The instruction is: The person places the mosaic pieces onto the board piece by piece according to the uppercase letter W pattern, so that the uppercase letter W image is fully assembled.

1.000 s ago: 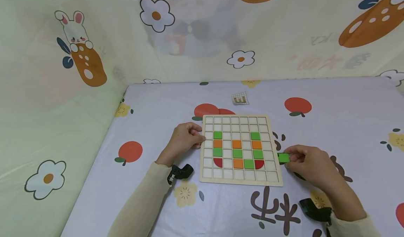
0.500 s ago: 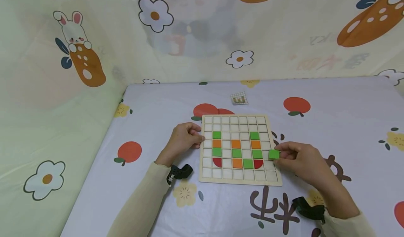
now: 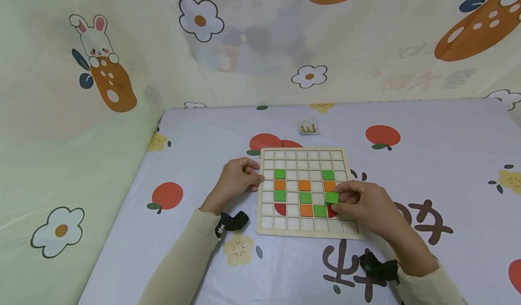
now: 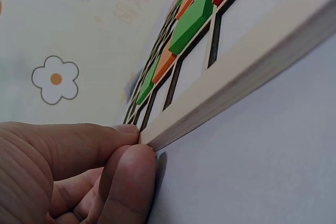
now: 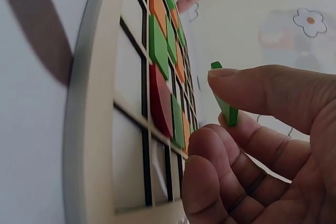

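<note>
A wooden grid board [image 3: 301,235] lies on the tablecloth, with green, orange and red tiles set in some of its cells. My left hand [image 3: 236,178] pinches the board's left edge; in the left wrist view its thumb and index finger meet at the board's frame [image 4: 247,80]. Over the right part of the board, my right hand [image 3: 372,208] pinches a green square tile [image 5: 227,109] between thumb and fingers. From the head view this tile overlaps a cell just above a red rounded tile [image 5: 160,100]. Another red rounded tile [image 3: 280,209] sits at the lower left.
Behind the board lies a small card [image 3: 309,126] printed with a grid pattern. The patterned tablecloth [image 3: 211,138] extends around the board, and a printed curtain [image 3: 252,47] hangs behind the table. Each wrist carries a black camera [image 3: 232,221].
My right hand has carried the green tile leftward, from beside the board's right edge to over its coloured tiles. The left hand has stayed at the board's left edge.
</note>
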Available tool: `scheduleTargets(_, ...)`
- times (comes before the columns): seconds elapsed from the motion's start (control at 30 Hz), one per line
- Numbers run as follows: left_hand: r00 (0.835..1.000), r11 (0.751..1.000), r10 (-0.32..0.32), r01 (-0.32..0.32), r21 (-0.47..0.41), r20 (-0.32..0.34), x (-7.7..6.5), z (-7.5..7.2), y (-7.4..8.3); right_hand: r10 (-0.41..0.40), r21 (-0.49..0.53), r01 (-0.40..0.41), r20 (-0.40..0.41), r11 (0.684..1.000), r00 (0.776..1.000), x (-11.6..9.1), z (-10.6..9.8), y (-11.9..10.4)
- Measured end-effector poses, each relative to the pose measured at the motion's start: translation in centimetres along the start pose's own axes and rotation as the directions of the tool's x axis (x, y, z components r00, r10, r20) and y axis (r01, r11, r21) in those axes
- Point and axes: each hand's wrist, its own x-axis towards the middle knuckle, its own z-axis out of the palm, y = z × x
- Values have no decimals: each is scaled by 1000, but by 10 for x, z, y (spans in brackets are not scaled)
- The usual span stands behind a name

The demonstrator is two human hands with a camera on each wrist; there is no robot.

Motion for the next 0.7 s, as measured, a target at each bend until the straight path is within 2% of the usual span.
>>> scheduleTargets(0.5, 1000, 1000, 6, -6, -4, 2, -1, 0, 1, -93, 18, 92, 32, 996, 995, 8, 18, -19)
scheduleTargets(0.7, 1000, 1000, 8, -8, -3, 1, 0, 0, 0, -106, 22, 105, 54, 994, 993, 12, 23, -24)
